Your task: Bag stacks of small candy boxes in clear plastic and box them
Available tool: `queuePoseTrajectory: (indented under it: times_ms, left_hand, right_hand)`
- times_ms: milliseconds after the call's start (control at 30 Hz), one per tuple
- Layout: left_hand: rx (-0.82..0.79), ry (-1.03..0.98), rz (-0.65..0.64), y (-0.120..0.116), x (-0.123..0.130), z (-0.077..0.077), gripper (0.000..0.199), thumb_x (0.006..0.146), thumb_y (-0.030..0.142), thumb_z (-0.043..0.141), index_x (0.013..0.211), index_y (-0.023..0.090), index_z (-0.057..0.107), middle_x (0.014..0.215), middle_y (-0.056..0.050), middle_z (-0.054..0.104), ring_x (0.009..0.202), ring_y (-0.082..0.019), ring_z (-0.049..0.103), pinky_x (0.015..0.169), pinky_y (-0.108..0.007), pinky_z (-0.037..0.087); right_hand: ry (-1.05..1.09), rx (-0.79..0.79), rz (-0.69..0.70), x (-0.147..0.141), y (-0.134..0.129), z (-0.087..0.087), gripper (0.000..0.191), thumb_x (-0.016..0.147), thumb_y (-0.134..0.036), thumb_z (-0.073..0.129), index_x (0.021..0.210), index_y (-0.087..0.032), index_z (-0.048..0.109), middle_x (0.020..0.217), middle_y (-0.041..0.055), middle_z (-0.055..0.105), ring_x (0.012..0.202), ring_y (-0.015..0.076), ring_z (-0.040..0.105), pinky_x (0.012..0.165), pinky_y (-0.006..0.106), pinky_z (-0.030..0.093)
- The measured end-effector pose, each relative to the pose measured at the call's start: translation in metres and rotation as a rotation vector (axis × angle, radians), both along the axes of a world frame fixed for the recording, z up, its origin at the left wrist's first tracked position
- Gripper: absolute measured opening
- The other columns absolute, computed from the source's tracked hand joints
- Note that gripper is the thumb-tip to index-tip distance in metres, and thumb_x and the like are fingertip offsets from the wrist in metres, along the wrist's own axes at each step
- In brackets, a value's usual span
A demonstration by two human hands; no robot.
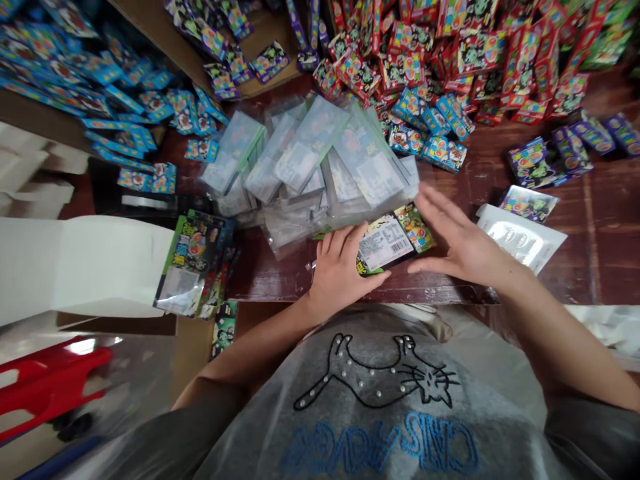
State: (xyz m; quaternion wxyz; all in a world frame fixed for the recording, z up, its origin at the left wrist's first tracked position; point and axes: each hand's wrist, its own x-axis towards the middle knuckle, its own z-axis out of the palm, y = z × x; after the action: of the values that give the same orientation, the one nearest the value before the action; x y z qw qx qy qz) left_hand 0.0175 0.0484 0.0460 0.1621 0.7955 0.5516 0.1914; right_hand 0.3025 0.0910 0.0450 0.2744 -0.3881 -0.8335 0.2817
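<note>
A flat, dark-edged printed package with a pale label lies on the bench near its front edge, between the two hands. Its left end is under the left hand, which is palm down: the fingers reach over the package's face toward its far side, and the thumb lies along its near edge. Whether those fingers grip the package or only rest on it, I cannot tell. The right hand is open, thumb spread well apart from the fingers, and the package's right end faces that gap. The right fingertips are just beside its far right corner; contact there is unclear.

Just beyond the package lies an overlapping heap of clear-wrapped packs. Small blue boxes sit behind the heap's right side, in front of a large pile of red boxes. Right of the right hand, a silvery blister sheet lies partly behind the wrist, with purple boxes farther back. At the left, a stack of printed packages stands beside a curved white sheet.
</note>
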Motion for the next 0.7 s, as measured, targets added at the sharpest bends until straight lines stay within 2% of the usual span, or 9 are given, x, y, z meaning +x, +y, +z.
queuePoseTrajectory:
  times_ms: [100,167,267,367,433,533,567,633,700]
  left_hand:
    - [-0.040,-0.172,0.064,0.001,0.017,-0.002,0.108,0.077,0.058,0.096,0.164,0.022,0.042,0.149,-0.018,0.061,0.139,-0.040,0.058,0.120,-0.058,0.048]
    - [-0.103,-0.326,0.055,0.004,0.024,-0.008,0.094,0.086,0.057,0.089,0.163,0.025,0.044,0.148,-0.016,0.061,0.139,-0.036,0.059,0.118,-0.055,0.051]
    - [-0.238,-0.593,0.030,0.009,0.022,-0.023,0.056,0.106,0.045,0.068,0.158,0.030,0.052,0.132,-0.011,0.066,0.121,-0.026,0.068,0.104,-0.044,0.060]
    - [-0.418,-0.792,-0.030,0.017,0.013,-0.037,0.058,0.107,0.043,0.066,0.161,0.031,0.050,0.119,-0.006,0.067,0.089,-0.016,0.070,0.079,-0.030,0.061]
    - [-0.491,-0.851,-0.079,0.025,0.010,-0.040,0.064,0.105,0.044,0.069,0.163,0.034,0.047,0.118,-0.005,0.067,0.079,-0.012,0.067,0.071,-0.026,0.058]
    - [-0.475,-0.918,-0.094,0.034,0.014,-0.037,0.066,0.105,0.047,0.068,0.165,0.036,0.044,0.125,-0.007,0.069,0.090,-0.017,0.071,0.077,-0.030,0.061]
    - [-0.462,-0.933,-0.091,0.036,0.016,-0.035,0.066,0.105,0.047,0.067,0.166,0.036,0.043,0.130,-0.008,0.070,0.099,-0.020,0.073,0.083,-0.033,0.063]
    - [-0.454,-0.926,-0.093,0.037,0.018,-0.031,0.064,0.105,0.048,0.066,0.164,0.033,0.044,0.136,-0.009,0.070,0.111,-0.023,0.073,0.090,-0.036,0.063]
    - [-0.467,-0.872,-0.104,0.036,0.015,-0.027,0.060,0.104,0.049,0.067,0.158,0.029,0.050,0.133,-0.010,0.072,0.110,-0.023,0.073,0.090,-0.036,0.063]
  right_hand:
    - [0.183,-0.066,-0.316,-0.012,-0.015,-0.003,0.083,0.095,-0.058,0.080,0.165,-0.030,0.047,0.158,0.0137,0.062,0.143,0.0359,0.064,0.121,0.057,0.056]
    - [0.288,-0.147,-0.422,-0.018,-0.022,-0.009,0.064,0.098,-0.050,0.079,0.155,-0.031,0.057,0.145,0.0093,0.071,0.128,0.0298,0.073,0.111,0.049,0.062]
    - [0.318,-0.212,-0.410,-0.020,-0.026,-0.019,0.038,0.100,-0.044,0.077,0.135,-0.031,0.072,0.125,0.0046,0.080,0.111,0.0249,0.078,0.102,0.046,0.064]
    - [0.290,-0.232,-0.314,-0.022,-0.027,-0.025,0.018,0.104,-0.040,0.072,0.118,-0.031,0.080,0.109,0.0027,0.082,0.101,0.0218,0.078,0.097,0.043,0.065]
    - [0.315,-0.221,-0.343,-0.026,-0.028,-0.029,0.022,0.104,-0.039,0.073,0.124,-0.031,0.078,0.118,0.0038,0.081,0.110,0.0220,0.076,0.102,0.043,0.063]
    - [0.471,-0.227,-0.494,-0.038,-0.031,-0.035,0.052,0.098,-0.043,0.079,0.146,-0.035,0.061,0.140,0.0061,0.072,0.124,0.0233,0.072,0.101,0.041,0.064]
    - [0.541,-0.246,-0.531,-0.041,-0.033,-0.038,0.058,0.097,-0.044,0.080,0.148,-0.036,0.056,0.140,0.0060,0.071,0.123,0.0228,0.073,0.097,0.040,0.066]
    - [0.649,-0.305,-0.557,-0.045,-0.038,-0.041,0.056,0.095,-0.044,0.082,0.143,-0.036,0.054,0.130,0.0040,0.072,0.113,0.0208,0.075,0.089,0.035,0.066]
    - [0.674,-0.378,-0.533,-0.043,-0.043,-0.042,0.050,0.093,-0.045,0.084,0.134,-0.034,0.058,0.119,0.0021,0.074,0.099,0.0188,0.075,0.083,0.033,0.065]
